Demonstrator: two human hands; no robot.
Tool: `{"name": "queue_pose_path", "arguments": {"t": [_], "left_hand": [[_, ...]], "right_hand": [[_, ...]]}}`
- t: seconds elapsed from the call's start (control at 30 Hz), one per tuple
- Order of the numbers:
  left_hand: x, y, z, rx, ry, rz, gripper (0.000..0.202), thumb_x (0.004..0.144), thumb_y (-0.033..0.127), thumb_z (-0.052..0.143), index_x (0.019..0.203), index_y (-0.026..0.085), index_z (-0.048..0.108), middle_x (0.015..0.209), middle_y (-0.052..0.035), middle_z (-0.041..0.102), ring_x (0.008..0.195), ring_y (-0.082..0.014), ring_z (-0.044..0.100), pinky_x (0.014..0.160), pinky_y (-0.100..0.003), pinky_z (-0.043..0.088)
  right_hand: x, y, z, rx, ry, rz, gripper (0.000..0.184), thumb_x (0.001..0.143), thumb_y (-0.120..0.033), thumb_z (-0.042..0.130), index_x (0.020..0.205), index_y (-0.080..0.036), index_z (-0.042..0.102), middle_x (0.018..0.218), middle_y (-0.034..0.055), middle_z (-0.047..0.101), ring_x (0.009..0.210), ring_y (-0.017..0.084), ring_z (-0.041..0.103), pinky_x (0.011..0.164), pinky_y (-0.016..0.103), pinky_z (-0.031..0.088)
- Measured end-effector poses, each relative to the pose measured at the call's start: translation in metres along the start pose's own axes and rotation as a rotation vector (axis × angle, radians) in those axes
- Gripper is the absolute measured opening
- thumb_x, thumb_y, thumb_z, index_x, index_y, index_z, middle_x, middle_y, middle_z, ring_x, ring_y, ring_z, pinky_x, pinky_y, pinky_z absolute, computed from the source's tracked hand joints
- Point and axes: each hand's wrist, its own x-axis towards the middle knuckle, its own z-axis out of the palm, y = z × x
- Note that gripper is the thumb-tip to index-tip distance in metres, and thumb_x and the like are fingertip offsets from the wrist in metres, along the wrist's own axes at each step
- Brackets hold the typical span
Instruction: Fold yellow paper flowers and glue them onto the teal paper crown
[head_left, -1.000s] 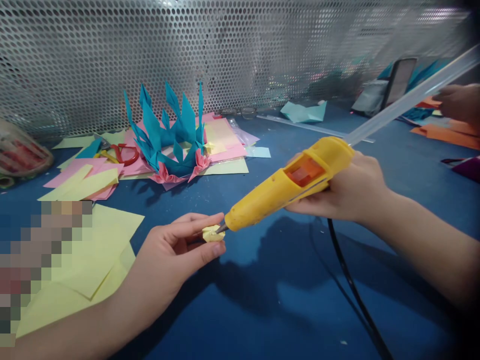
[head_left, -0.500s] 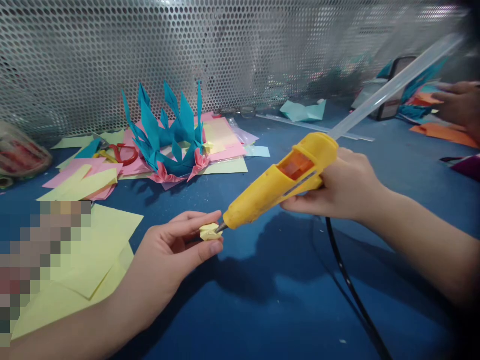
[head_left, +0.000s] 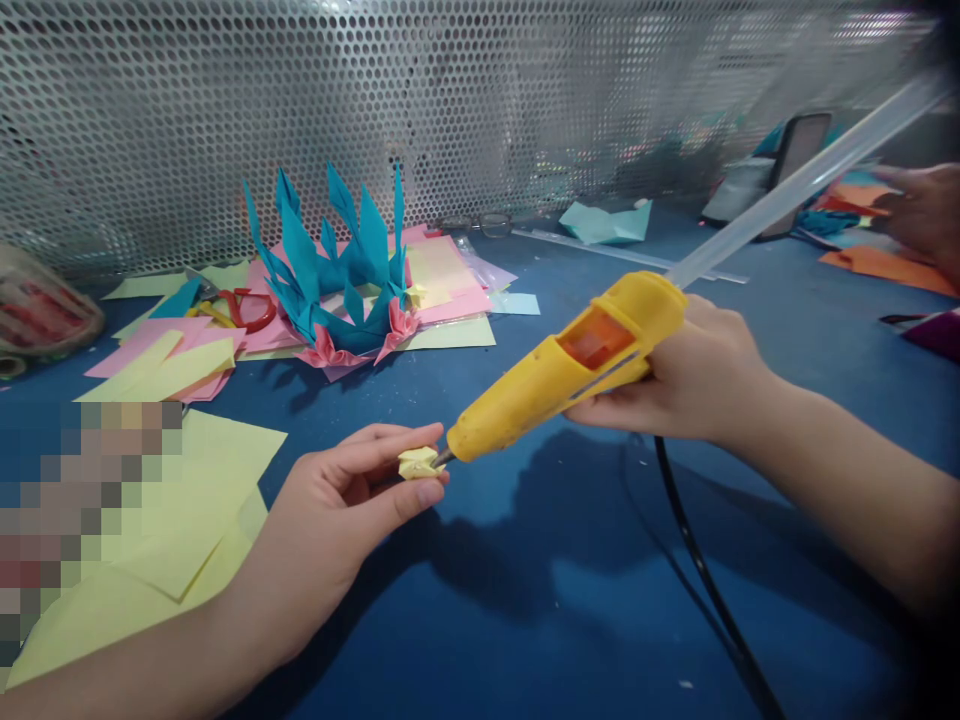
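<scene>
L hand (head_left: 330,510) pinched a small folded yellow paper piece (head_left: 415,463) between thumb & fingers, just above the blue table (head_left: 525,630); R hand (head_left: 697,385) gripped the yellow glue gun (head_left: 525,400), nozzle (head_left: 442,459) at the piece. Vs. 1 sec ago, not much changed: piece shifted a touch L, gun's rear swung L then partway back, nozzle stayed at the paper, so gluing prob. stayed on the same spot. Around, L to R: jar (head_left: 49,300) w/ red contents, yellow sheets (head_left: 210,480), red-handled tool (head_left: 259,325), blue paper crown (head_left: 301,245), pink/yellow paper pile (head_left: 461,270), aqua folded paper (head_left: 607,225), co-worker's hand (head_left: 926,215) near orange paper (head_left: 885,270). In the way: L thumb tip (head_left: 430,491) v. close to nozzle; black cord (head_left: 694,550) hung below R hand.
</scene>
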Motion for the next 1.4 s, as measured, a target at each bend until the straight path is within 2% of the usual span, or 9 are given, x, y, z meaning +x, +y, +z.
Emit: {"name": "queue_pose_path", "arguments": {"t": [0.27,0.4,0.5,0.67,0.97,1.2,1.27,1.37,1.4], "left_hand": [[-0.001,-0.002,-0.002,-0.014,0.005,-0.036,0.028,0.073,0.036,0.083,0.100,0.039,0.081,0.099,0.0023,0.067,0.087,-0.0119,0.061,0.079,-0.015,0.048],[0.001,0.001,0.000,-0.049,0.026,-0.056,0.028,0.068,0.037,0.086,0.096,0.038,0.082,0.097,0.0020,0.067,0.084,-0.0115,0.061,0.075,-0.014,0.049],[0.002,0.003,0.002,-0.086,0.036,-0.090,0.031,0.066,0.038,0.088,0.096,0.037,0.082,0.100,0.0016,0.067,0.085,-0.0110,0.061,0.073,-0.012,0.049],[0.000,0.002,0.001,-0.137,0.030,-0.129,0.034,0.064,0.041,0.090,0.097,0.038,0.082,0.107,0.0024,0.069,0.091,-0.0115,0.062,0.078,-0.012,0.049],[-0.002,0.001,0.001,-0.173,0.087,-0.094,0.031,0.065,0.042,0.090,0.094,0.038,0.082,0.107,0.0031,0.069,0.090,-0.0106,0.060,0.073,-0.011,0.048],[-0.003,0.004,0.002,-0.251,0.094,-0.134,0.039,0.060,0.041,0.094,0.097,0.037,0.081,0.092,0.0042,0.074,0.082,-0.0079,0.061,0.071,-0.009,0.047],[-0.002,0.005,0.002,-0.293,0.100,-0.137,0.044,0.058,0.038,0.095,0.099,0.038,0.080,0.086,0.0053,0.075,0.078,-0.0063,0.061,0.070,-0.009,0.047],[-0.001,0.007,0.002,-0.330,0.119,-0.113,0.051,0.058,0.035,0.096,0.106,0.038,0.078,0.086,0.0050,0.077,0.080,-0.0064,0.064,0.072,-0.009,0.048],[-0.001,0.007,0.002,-0.339,0.125,-0.110,0.053,0.058,0.034,0.096,0.107,0.037,0.077,0.087,0.0044,0.077,0.081,-0.0070,0.066,0.073,-0.010,0.049]], "right_hand": [[-0.008,0.004,0.000,-0.038,-0.037,0.031,0.044,0.099,-0.057,0.040,0.071,-0.024,0.047,0.051,-0.0044,0.052,0.044,0.011,0.049,0.043,0.027,0.030],[-0.014,0.011,0.004,0.039,-0.034,0.016,0.056,0.100,-0.067,0.024,0.069,-0.024,0.044,0.051,-0.0034,0.052,0.042,0.012,0.048,0.044,0.029,0.034],[-0.010,0.011,0.002,0.125,-0.067,-0.002,0.047,0.100,-0.064,0.036,0.078,-0.024,0.048,0.058,-0.0043,0.056,0.044,0.010,0.051,0.044,0.027,0.037],[0.000,0.005,-0.006,0.160,-0.001,-0.038,0.036,0.098,-0.055,0.054,0.082,-0.023,0.046,0.061,-0.0056,0.052,0.044,0.007,0.046,0.042,0.022,0.036],[0.004,0.007,-0.011,0.174,-0.047,-0.086,0.028,0.102,-0.046,0.049,0.085,-0.025,0.046,0.060,-0.0053,0.052,0.045,0.010,0.042,0.045,0.023,0.037],[-0.009,0.031,-0.014,0.099,-0.179,-0.106,0.036,0.089,-0.062,0.056,0.080,-0.026,0.053,0.057,-0.0038,0.055,0.048,0.014,0.049,0.051,0.029,0.039],[-0.007,0.031,-0.013,0.038,-0.255,0.065,0.037,0.083,-0.063,0.056,0.078,-0.026,0.054,0.055,-0.0029,0.054,0.048,0.015,0.049,0.050,0.029,0.034],[-0.002,0.032,-0.009,-0.216,-0.507,0.713,0.037,0.070,-0.056,0.071,0.080,-0.024,0.054,0.056,-0.0024,0.052,0.050,0.016,0.048,0.051,0.029,0.029],[-0.002,0.035,-0.007,-0.271,-0.510,0.823,0.036,0.072,-0.051,0.072,0.085,-0.022,0.055,0.059,-0.0005,0.054,0.052,0.017,0.049,0.051,0.029,0.029]]}}
